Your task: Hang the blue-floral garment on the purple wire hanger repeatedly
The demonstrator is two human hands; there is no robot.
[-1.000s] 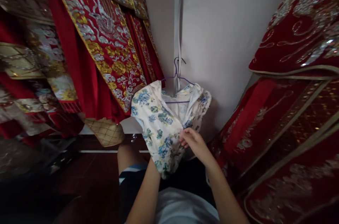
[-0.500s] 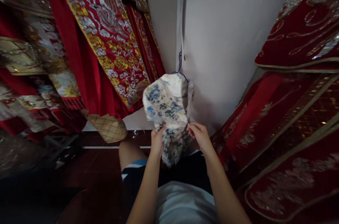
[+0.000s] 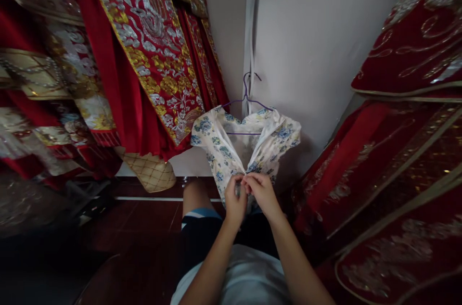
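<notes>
Nearest the camera is the person's own white shirt point(image 3: 249, 278), with dark shorts point(image 3: 202, 237) that carry a pale blue and white band at the hem over one bare knee. Both forearms reach forward from there and meet in the middle of the view.

The left hand point(image 3: 234, 201) is curled closed, its fingers pinching the fabric edge of a small floral garment point(image 3: 224, 151) at the point where the two front panels come together. The right hand point(image 3: 263, 192) is closed in the same way, fingertips gripping the opposite edge, and the two hands touch each other at the knuckles. What exactly sits between the fingertips, a button or a fastener, is too small to tell.

The floral garment is white with blue flowers, and it hangs just above the hands on a thin purple hanger point(image 3: 246, 100). Its front lies open in a V that narrows down to the pinched spot, and its short sleeves spread to either side. The hanger's hook catches on a pale vertical strip point(image 3: 251, 31) that runs up the white wall point(image 3: 306, 45) behind.

Below and to the left, the floor point(image 3: 144, 228) is dark reddish wood. Red robes with gold and silver embroidery point(image 3: 144, 50) hang in a row along the left side, and a quilted gold piece point(image 3: 149, 175) droops beneath them. More red embroidered cloth point(image 3: 404, 151) fills the right side, near the garment but not touching it.
</notes>
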